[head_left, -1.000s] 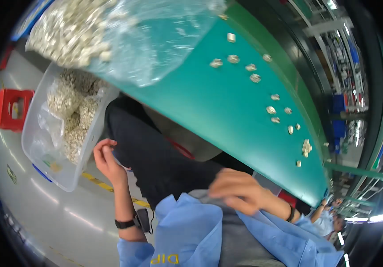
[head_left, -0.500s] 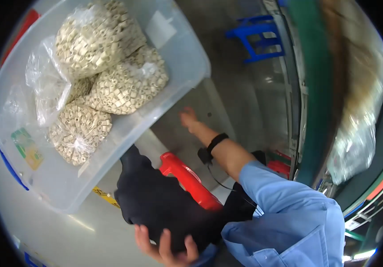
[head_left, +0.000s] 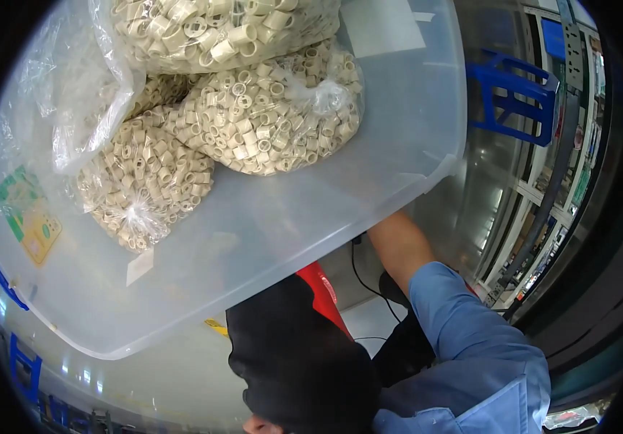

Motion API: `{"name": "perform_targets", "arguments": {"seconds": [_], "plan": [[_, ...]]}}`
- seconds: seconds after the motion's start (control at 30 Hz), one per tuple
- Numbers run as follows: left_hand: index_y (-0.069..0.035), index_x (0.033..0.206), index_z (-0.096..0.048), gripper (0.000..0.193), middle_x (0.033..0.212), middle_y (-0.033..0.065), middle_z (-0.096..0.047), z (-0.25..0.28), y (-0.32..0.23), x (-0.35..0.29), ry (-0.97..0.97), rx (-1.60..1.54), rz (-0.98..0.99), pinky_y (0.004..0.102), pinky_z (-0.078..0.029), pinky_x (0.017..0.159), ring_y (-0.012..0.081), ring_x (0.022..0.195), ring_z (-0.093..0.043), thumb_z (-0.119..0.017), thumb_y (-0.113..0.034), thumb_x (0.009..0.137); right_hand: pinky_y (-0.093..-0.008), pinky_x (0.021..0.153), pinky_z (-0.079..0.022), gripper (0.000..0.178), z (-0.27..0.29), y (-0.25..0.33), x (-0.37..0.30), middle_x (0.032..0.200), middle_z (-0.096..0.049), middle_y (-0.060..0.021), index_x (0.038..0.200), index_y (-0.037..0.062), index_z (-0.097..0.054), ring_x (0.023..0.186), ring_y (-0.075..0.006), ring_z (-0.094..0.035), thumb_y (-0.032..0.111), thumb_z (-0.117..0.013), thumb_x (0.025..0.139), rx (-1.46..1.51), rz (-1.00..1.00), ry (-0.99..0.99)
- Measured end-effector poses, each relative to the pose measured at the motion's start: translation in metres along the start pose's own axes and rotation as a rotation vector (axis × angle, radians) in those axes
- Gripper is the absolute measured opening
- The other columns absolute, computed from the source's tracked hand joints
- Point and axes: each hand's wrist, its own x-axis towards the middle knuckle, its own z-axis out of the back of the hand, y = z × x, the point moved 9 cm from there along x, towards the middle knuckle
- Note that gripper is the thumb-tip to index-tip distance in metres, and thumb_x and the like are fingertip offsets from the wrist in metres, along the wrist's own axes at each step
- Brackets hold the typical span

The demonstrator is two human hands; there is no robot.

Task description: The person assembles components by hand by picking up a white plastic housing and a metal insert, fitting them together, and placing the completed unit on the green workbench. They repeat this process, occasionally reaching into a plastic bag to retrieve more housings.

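- A large translucent bin (head_left: pixel 261 239) fills the upper left and centre of the frame; its near rim slants from the lower left up to the right of centre, rounded at both corners.
- The right forearm (head_left: pixel 402 249), in a blue sleeve (head_left: pixel 470 325), rises from the lower right and passes behind that rim near its right corner. The right hand is hidden there; whether it grips or lies spread, I cannot tell.
- Only a sliver of the left hand (head_left: pixel 261 425) shows at the bottom edge, beside the black trouser leg (head_left: pixel 297 354); its finger pose cannot be told.
- Inside the bin, clear bags of cream ring-shaped parts (head_left: pixel 275 116) crowd the upper left and top centre. Open room lies right of them and below, along the near rim.
- A crumpled clear bag (head_left: pixel 44 87) lies at the upper left.
- Between trouser leg and forearm is a narrow gap, with a red object (head_left: pixel 326 296) and a black cable (head_left: pixel 380 293).
- A grey floor strip separates the bin from shelving (head_left: pixel 553 210) at right; a blue stool (head_left: pixel 517 101) narrows it at the upper right.
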Motion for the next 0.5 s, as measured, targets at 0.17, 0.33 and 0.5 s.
{"name": "perform_targets", "arguments": {"seconds": [0.17, 0.33, 0.5], "plan": [[-0.010, 0.110, -0.073, 0.048, 0.108, 0.0196, -0.069, -0.016, -0.021, 0.045, 0.151, 0.060, 0.099, 0.0487, -0.053, 0.086, 0.0352, 0.096, -0.065, -0.078, -0.048, 0.082, -0.0338, 0.048, -0.040, 0.026, -0.038, 0.043, -0.036, 0.074, -0.053, -0.0018, 0.116, 0.0077, -0.064, 0.056, -0.0149, -0.048, 0.023, -0.063, 0.095, 0.227, -0.166, -0.114], [-0.010, 0.131, -0.061, 0.047, 0.152, 0.0278, -0.041, -0.031, -0.025, 0.021, 0.348, -0.007, 0.091, 0.0630, -0.031, 0.115, 0.0491, 0.139, -0.041, -0.071, -0.026, 0.088, -0.0316, 0.046, -0.037, 0.014, -0.011, 0.048, -0.181, 0.066, -0.048, 0.0025, 0.093, 0.0124, -0.064, 0.051, -0.0121, -0.045, 0.026, -0.064, 0.095, 0.491, 0.010, 0.140], [0.000, 0.125, -0.063, 0.034, 0.149, 0.0250, -0.045, -0.057, -0.064, 0.017, 0.315, 0.130, -0.074, 0.0564, -0.038, 0.112, 0.0447, 0.136, -0.045, -0.065, -0.023, 0.099, -0.0312, 0.056, -0.048, 0.024, 0.051, 0.156, -0.327, 0.084, -0.064, -0.0028, 0.103, 0.0068, -0.066, 0.063, -0.0118, -0.057, 0.029, -0.068, 0.092, 0.441, 0.362, -0.035]]}}
